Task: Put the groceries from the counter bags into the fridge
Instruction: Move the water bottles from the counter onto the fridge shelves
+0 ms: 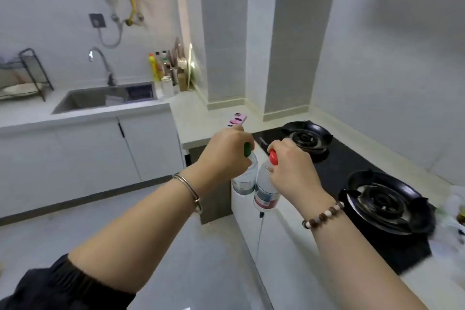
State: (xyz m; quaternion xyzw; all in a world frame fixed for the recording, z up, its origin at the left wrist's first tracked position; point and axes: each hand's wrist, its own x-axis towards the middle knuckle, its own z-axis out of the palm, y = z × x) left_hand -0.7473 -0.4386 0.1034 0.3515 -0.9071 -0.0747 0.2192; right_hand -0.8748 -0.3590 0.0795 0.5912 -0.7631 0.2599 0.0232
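My left hand (226, 152) grips the neck of a clear water bottle with a green cap (245, 180), which hangs below the fist. My right hand (293, 166) holds a second clear bottle with a red cap (265, 195) by its neck; this one has a red and blue label. The two bottles hang side by side, touching, in the air over the front edge of the counter beside the stove. White plastic bags (453, 211) are partly visible at the right edge of the counter. No fridge is in view.
A black two-burner gas stove (352, 176) is set in the counter (198, 118) on the right. A pink phone (236, 119) lies on the counter corner. A sink (105, 98) with tap, a dish rack (27, 75) and several condiment bottles (163, 68) stand along the left counter.
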